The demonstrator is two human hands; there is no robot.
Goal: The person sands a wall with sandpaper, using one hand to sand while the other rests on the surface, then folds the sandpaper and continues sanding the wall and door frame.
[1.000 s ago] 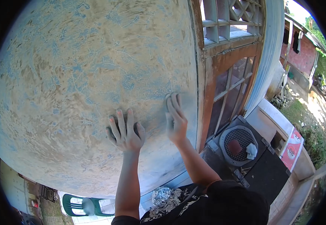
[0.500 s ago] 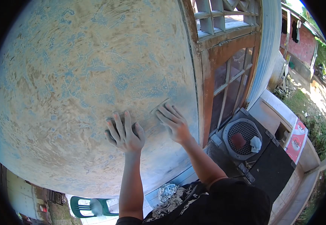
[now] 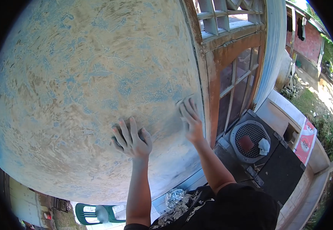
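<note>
My left hand [image 3: 136, 145] is open, fingers spread against the patchy wall [image 3: 97, 76]. My right hand [image 3: 191, 122] keeps a narrow grip over what looks like a thin pad [image 3: 179, 102], against the wall beside the door frame [image 3: 211, 111]. Blur suggests rubbing; sliding the pad calls for even pressure.

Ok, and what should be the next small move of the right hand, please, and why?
Probably draw the right hand along the wall toward the left hand: it is already close to the door frame, while patchy wall lies between both hands. The left hand, fingers spread on the wall, seems able to steady.
</note>
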